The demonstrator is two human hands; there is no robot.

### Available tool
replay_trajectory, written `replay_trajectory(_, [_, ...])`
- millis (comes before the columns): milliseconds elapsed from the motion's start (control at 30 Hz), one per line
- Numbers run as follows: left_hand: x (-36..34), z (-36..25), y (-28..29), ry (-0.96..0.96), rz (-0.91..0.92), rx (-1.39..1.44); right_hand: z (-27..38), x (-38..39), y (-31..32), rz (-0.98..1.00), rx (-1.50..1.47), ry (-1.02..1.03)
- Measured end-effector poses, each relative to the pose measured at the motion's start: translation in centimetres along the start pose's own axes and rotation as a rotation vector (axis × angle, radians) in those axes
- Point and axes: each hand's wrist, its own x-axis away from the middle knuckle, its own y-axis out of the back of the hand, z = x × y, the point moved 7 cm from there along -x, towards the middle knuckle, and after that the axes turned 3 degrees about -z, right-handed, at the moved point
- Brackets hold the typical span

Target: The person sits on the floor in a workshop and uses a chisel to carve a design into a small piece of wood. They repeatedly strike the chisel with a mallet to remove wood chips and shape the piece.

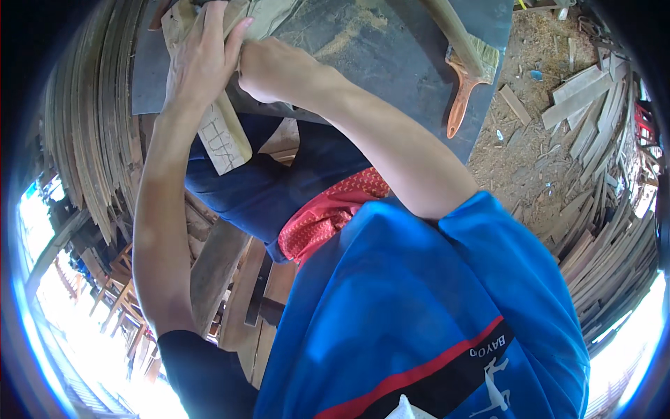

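Observation:
A pale squared wooden block (225, 140) with dark pencil-like lines on its end face lies at the left of the dark bench top, its near end sticking out past the edge over my lap. My left hand (202, 59) grips it from above, with the index finger and thumb stretched forward. Close beside it, my right hand (276, 70) is curled into a fist by the block's right side. Whatever the fist holds is hidden by the fingers. Another pale piece of wood (269, 15) shows just beyond both hands.
On the bench (391, 91) lie some sawdust (352, 35), a flat brush (462, 98) with an orange-brown handle and a round wooden stick (453, 31) across it. Long planks (91, 105) stand at the left. Wood offcuts (579, 94) litter the ground at the right.

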Motion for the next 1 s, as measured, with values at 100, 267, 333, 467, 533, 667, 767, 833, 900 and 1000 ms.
replay_trajectory(100, [0.3,0.4,0.0,-0.063,-0.073,0.006,-0.2,3.6,-0.3,-0.118,0.105,0.119])
replay_trajectory(267, [-0.3,-0.6,1.8,-0.103,-0.137,0.002,0.9,2.9,0.3,-0.037,0.113,0.079])
replay_trajectory(333, [-0.2,-0.6,1.6,0.021,0.052,-0.061,0.5,2.2,-0.2,-0.024,0.110,0.001])
replay_trajectory(467, [0.4,1.2,0.2,-0.027,-0.040,-0.045,-0.3,5.1,0.3,0.012,0.107,-0.088])
replay_trajectory(533, [0.5,1.2,0.0,-0.029,-0.039,-0.076,0.5,5.5,1.1,0.118,-0.005,-0.142])
replay_trajectory(667, [0.1,2.2,-0.3,0.055,0.038,0.093,1.0,1.8,-0.3,0.018,0.060,-0.001])
replay_trajectory(767, [0.3,-2.9,1.2,-0.203,0.001,-0.101,-0.9,4.5,-0.1,-0.079,0.080,-0.072])
replay_trajectory(833, [0.1,-3.1,1.1,-0.098,0.097,-0.054,-0.6,4.9,0.3,-0.106,0.101,-0.020])
replay_trajectory(900, [1.0,-3.4,1.0,-0.170,0.010,-0.170,-0.8,4.1,0.1,0.020,0.102,-0.059])
replay_trajectory(1000, [0.9,-3.1,0.4,-0.184,-0.052,-0.125,-1.1,2.6,-0.2,-0.002,0.112,-0.009])
